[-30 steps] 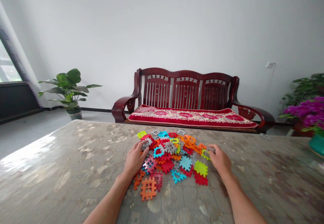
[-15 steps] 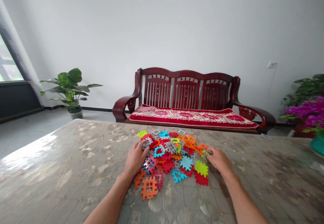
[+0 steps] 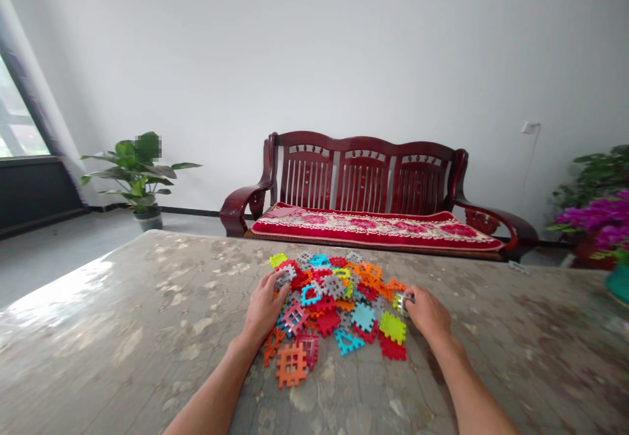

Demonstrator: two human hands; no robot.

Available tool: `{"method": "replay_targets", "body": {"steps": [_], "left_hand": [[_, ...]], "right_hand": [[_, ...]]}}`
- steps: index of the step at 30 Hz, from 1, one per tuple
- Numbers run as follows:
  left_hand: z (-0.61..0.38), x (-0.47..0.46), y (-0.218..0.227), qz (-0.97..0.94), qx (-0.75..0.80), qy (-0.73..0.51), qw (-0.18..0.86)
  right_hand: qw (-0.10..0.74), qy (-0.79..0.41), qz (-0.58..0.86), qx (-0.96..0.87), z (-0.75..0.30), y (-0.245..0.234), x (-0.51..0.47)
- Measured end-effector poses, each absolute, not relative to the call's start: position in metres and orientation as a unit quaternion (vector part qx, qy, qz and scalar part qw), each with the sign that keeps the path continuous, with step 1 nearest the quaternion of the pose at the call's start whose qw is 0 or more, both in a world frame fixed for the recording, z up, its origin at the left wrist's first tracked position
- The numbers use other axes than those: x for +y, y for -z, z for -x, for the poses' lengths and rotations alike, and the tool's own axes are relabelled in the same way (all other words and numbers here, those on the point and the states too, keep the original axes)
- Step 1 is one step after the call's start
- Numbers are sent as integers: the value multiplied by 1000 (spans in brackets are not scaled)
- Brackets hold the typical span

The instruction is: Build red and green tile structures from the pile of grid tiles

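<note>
A heap of interlocking plastic waffle blocks (image 3: pixel 334 307) in red, orange, grey, blue and lime lies on the table top (image 3: pixel 147 317). My left hand (image 3: pixel 264 307) rests on the near left of the heap, its fingers and thumb closed on a grey block (image 3: pixel 285 276). My right hand (image 3: pixel 427 312) is at the heap's right edge. Its fingertips pinch a small grey-and-lime block (image 3: pixel 403 302), and I cannot tell if that is one piece or two. A lime square block (image 3: pixel 392 327) lies just left of that hand.
A dark red wooden bench (image 3: pixel 363 179) with a red floral cushion (image 3: pixel 376 228) stands beyond the table. A leafy potted plant (image 3: pixel 135 176) is at the left, and purple flowers (image 3: pixel 597 222) are at the right. A grey block (image 3: pixel 518 266) lies past the table's far edge.
My right fingers have closed further on the small block at the heap's edge. The view has drifted slightly, and my left hand has barely moved.
</note>
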State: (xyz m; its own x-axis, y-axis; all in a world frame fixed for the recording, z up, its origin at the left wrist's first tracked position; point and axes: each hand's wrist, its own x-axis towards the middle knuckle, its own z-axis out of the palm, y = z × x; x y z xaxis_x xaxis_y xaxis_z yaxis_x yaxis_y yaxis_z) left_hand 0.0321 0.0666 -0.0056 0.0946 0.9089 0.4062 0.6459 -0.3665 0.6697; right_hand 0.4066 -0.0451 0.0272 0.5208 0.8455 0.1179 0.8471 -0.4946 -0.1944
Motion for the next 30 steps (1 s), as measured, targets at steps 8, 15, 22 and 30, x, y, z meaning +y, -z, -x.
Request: {"method": "replay_targets", "body": {"steps": [8, 15, 22, 30], "left_hand": [[-33, 64, 3, -717, 548, -397, 166], [-34, 62, -3, -718, 552, -387, 171], [-36, 60, -6, -722, 546, -387, 176], [-35, 60, -1, -729, 535, -390, 173]], "right_hand": [[262, -47, 858, -439, -412, -28, -42], [419, -138, 752, -489, -380, -31, -27], [392, -126, 726, -550, -325, -65, -8], [366, -174, 707, -579, -273, -80, 36]]}}
